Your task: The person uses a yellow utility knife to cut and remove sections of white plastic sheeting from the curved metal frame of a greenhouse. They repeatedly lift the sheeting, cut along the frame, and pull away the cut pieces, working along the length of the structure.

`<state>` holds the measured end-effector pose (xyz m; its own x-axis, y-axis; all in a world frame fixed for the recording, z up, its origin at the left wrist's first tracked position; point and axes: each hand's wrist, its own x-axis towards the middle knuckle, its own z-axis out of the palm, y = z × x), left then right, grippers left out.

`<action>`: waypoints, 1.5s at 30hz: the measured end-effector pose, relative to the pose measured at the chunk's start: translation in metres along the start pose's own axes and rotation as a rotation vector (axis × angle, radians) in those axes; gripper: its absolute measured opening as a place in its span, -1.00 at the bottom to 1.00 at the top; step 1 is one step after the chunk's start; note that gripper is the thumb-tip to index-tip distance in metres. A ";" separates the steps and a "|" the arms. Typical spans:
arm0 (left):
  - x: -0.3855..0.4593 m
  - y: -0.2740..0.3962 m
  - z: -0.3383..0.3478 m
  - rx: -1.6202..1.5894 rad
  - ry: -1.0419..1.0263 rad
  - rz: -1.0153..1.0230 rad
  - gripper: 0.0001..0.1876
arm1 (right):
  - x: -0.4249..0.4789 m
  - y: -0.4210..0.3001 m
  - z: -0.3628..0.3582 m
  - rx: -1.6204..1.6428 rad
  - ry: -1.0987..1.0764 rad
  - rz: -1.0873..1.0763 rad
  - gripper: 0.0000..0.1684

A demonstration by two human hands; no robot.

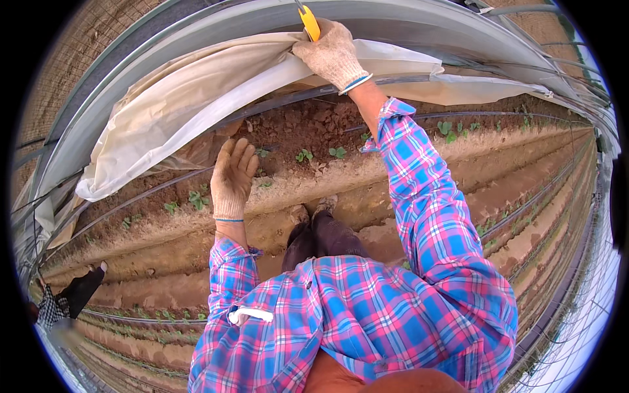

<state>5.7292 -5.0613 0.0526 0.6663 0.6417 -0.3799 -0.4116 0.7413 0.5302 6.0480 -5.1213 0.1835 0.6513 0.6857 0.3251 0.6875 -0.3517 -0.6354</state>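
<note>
My right hand (331, 51), in a knitted work glove, is raised to the greenhouse side wall and holds a yellow-handled cutter (310, 23). Its tip runs off the top edge of the picture. Loose plastic film (186, 93) hangs in folds that gather at the right fingers; whether they also pinch it is hidden. Below the film my left hand (233, 177), gloved too, is held up with its fingers extended and nothing in it. Small green seedlings (303, 155) grow in the soil bed beneath.
A dark pipe (295, 98) runs along the wall behind the film. Thin irrigation hose (152, 189) lies along the bed. My shoes (327, 202) stand in the furrow. Another person (73, 294) is at far left. More planted rows (530, 211) stretch off to the right.
</note>
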 end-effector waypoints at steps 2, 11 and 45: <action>-0.019 -0.009 0.022 0.171 -0.096 -0.065 -0.48 | 0.002 -0.018 -0.024 0.022 0.069 -0.093 -0.63; -0.041 0.053 0.215 0.689 -0.649 0.312 -0.61 | -0.049 -0.009 -0.020 0.065 0.129 -0.081 -0.67; 0.194 -0.232 0.185 2.203 -0.422 -0.114 -0.58 | -0.289 0.187 -0.050 1.278 0.051 0.944 -0.67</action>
<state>6.0690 -5.1456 -0.0036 0.8056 0.3378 -0.4868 0.5464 -0.7413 0.3898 6.0046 -5.4170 0.0056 0.6969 0.5097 -0.5045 -0.6464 0.1415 -0.7498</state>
